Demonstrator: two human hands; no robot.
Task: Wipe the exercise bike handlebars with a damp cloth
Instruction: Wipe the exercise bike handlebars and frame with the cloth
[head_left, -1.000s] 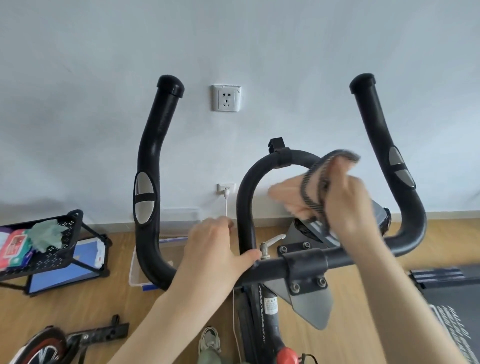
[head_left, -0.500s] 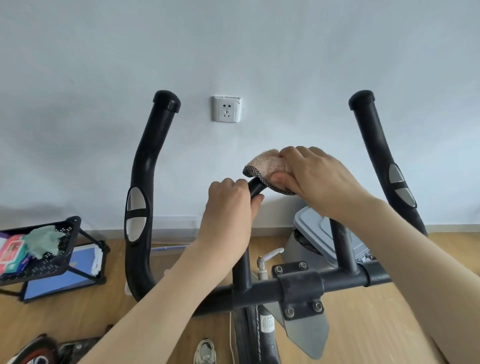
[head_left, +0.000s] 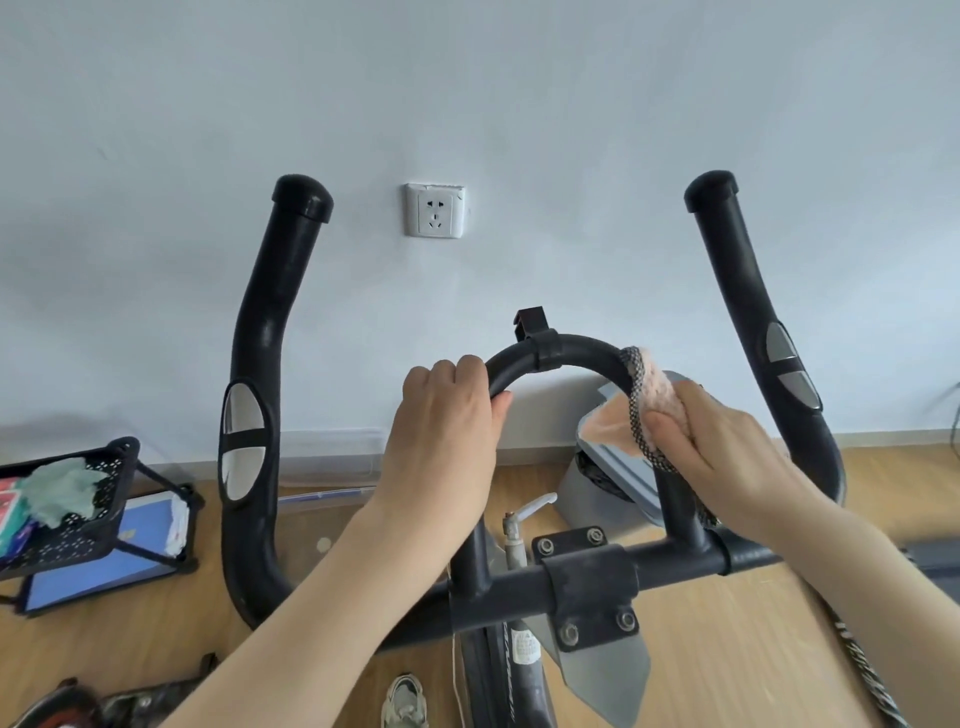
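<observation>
Head view: left hand grips the centre loop bar; right hand, right of it, clamps a pink cloth around the loop.

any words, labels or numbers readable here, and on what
None can be read for certain.
White sticker on the bike frame: print too small.
White lettering on the dark mat at right: cut off and blurred.
Red packet in the black basket: print blurred.
Wall socket: no text visible.

Left hand and right hand both clenched
</observation>
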